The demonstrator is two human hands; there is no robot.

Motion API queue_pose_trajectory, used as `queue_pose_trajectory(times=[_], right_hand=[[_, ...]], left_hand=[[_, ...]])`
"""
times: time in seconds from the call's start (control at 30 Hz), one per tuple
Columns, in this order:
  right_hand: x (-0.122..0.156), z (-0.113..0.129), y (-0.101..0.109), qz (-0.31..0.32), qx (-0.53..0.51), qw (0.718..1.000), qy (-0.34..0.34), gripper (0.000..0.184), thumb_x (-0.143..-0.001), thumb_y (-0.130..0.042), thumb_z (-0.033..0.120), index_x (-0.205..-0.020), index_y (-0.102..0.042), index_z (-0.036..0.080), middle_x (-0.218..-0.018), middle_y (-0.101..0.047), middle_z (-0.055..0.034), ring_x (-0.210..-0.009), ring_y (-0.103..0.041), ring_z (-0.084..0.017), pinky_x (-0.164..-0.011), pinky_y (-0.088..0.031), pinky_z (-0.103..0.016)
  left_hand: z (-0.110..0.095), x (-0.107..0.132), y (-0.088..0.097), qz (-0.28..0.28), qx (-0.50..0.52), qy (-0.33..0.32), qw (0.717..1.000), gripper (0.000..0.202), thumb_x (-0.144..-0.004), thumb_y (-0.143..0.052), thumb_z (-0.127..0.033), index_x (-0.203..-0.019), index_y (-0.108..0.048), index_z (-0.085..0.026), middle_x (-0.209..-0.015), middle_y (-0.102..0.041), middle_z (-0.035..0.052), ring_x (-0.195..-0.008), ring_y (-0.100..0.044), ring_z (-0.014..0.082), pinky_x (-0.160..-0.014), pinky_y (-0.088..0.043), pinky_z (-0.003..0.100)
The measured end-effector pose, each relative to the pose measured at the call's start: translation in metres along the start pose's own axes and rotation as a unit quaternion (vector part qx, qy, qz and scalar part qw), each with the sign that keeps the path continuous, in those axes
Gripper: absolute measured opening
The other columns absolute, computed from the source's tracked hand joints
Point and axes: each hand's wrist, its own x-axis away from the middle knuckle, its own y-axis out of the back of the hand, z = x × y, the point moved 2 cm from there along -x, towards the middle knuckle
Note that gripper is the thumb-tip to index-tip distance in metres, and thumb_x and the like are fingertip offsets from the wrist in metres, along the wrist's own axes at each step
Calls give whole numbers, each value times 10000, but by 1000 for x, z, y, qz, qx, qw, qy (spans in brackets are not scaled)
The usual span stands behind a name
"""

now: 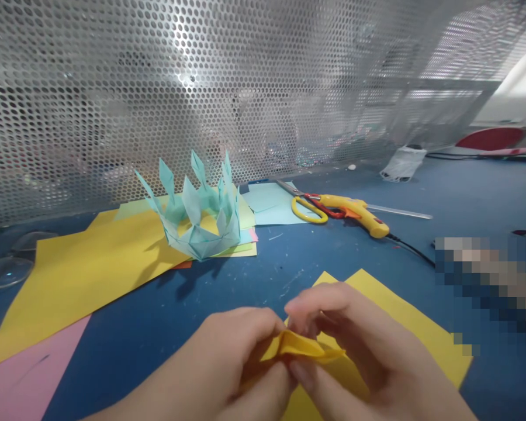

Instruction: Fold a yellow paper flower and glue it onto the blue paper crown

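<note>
My left hand (228, 362) and my right hand (363, 351) meet at the bottom centre, fingers pinched together on a small folded piece of yellow paper (302, 346). It is held just above a flat yellow sheet (421, 333) lying on the blue table (158, 327). Both hands are closed on the fold. Farther back stands a pale blue folded paper crown (197, 216) with pointed tips, resting on a stack of coloured sheets.
A large yellow sheet (79, 275) and a pink sheet (21, 380) lie at the left. Yellow-handled scissors (309, 209) and a yellow glue gun (359, 213) with a black cord lie behind, on a light blue sheet (267, 202). A perforated metal screen (201, 88) closes the back.
</note>
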Motion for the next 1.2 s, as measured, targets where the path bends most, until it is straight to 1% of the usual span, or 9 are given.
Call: queue_pose_trajectory(times=[0.13,0.27,0.5,0.63,0.73,0.8,0.93,1.1,1.2], right_hand=[[-4,1,0,38,-55,996,-55,206,-822,-643,162,-891,-713,343,-807,-738,73,-766,-710,-131,-738,-550,-253],[-6,4,0,44,-153,976,-148,186,-725,-679,114,-764,-717,292,-773,-698,76,-748,-644,-96,-714,-498,-196],[-8,-2,4,131,-167,953,-217,114,-713,-608,149,-720,-596,262,-713,-588,51,-676,-529,-132,-600,-404,-229],[-7,-5,8,195,-150,943,-226,140,-755,-593,113,-763,-572,251,-741,-571,52,-691,-521,-132,-618,-392,-229],[-7,-5,8,204,-145,949,-194,115,-775,-635,149,-768,-568,242,-745,-563,50,-700,-525,-135,-625,-400,-231],[-7,-3,7,196,-127,956,-175,125,-783,-677,183,-762,-568,241,-744,-567,47,-706,-543,-139,-632,-422,-235],[-7,-1,1,165,-106,956,-219,192,-801,-699,200,-734,-529,257,-714,-640,37,-703,-643,-153,-643,-493,-252],[-9,-2,1,94,-75,977,-175,148,-744,-718,145,-769,-628,260,-738,-683,47,-705,-692,-144,-660,-534,-242],[-11,-5,3,123,-33,981,-145,100,-806,-678,165,-813,-689,265,-813,-753,24,-786,-739,-159,-717,-580,-242]], left_hand=[[0,0,-1,12,57,32,998,262,-919,-534,-406,-821,-705,-234,-697,-619,-26,-718,-606,196,-687,-483,281],[1,-2,0,47,101,106,988,229,-880,-604,-419,-832,-719,-226,-731,-619,-28,-773,-620,205,-691,-486,267],[9,-4,5,147,222,210,941,277,-753,-819,-422,-958,-750,-249,-826,-600,-41,-807,-566,174,-717,-480,235],[9,-4,8,195,265,200,923,291,-770,-830,-415,-1022,-782,-278,-903,-641,-22,-885,-579,188,-754,-492,241],[10,-1,8,189,250,198,929,323,-765,-824,-404,-1061,-785,-281,-961,-688,-3,-901,-607,198,-706,-490,230],[13,1,7,165,229,209,936,281,-804,-773,-393,-1061,-780,-280,-925,-691,-4,-872,-623,197,-657,-475,219],[18,2,4,125,189,219,949,190,-845,-707,-396,-953,-760,-249,-817,-647,-23,-779,-615,178,-604,-436,204],[14,-1,3,122,142,155,970,150,-900,-607,-329,-901,-720,-231,-761,-610,-42,-765,-616,173,-641,-466,220],[6,-3,3,102,101,103,984,157,-885,-564,-247,-783,-683,-234,-663,-589,-58,-702,-631,171,-616,-472,223]])
